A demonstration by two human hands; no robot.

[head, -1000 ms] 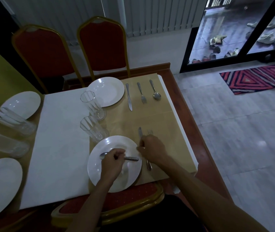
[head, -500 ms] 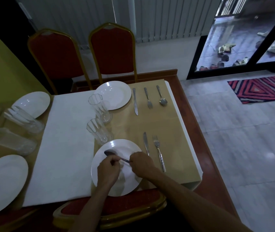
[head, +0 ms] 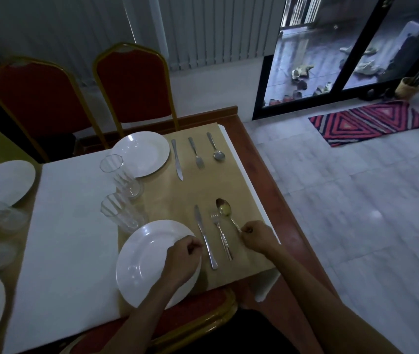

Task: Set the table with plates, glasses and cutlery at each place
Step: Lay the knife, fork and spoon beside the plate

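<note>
Placing a spoon (head: 224, 208) at the near setting, the right hand (head: 258, 238) pinches the end of its handle between curled fingers.

The spoon sits just right of the fork (head: 220, 233), which lies beside the knife (head: 205, 238) on the brown mat (head: 167, 198). Its long axis runs away from the person, slanting left, so its upturned bowl is close to the fork's tines. The left hand (head: 181, 259) is curled into a fist over the right rim of the white plate (head: 139, 251), holding nothing.
</note>
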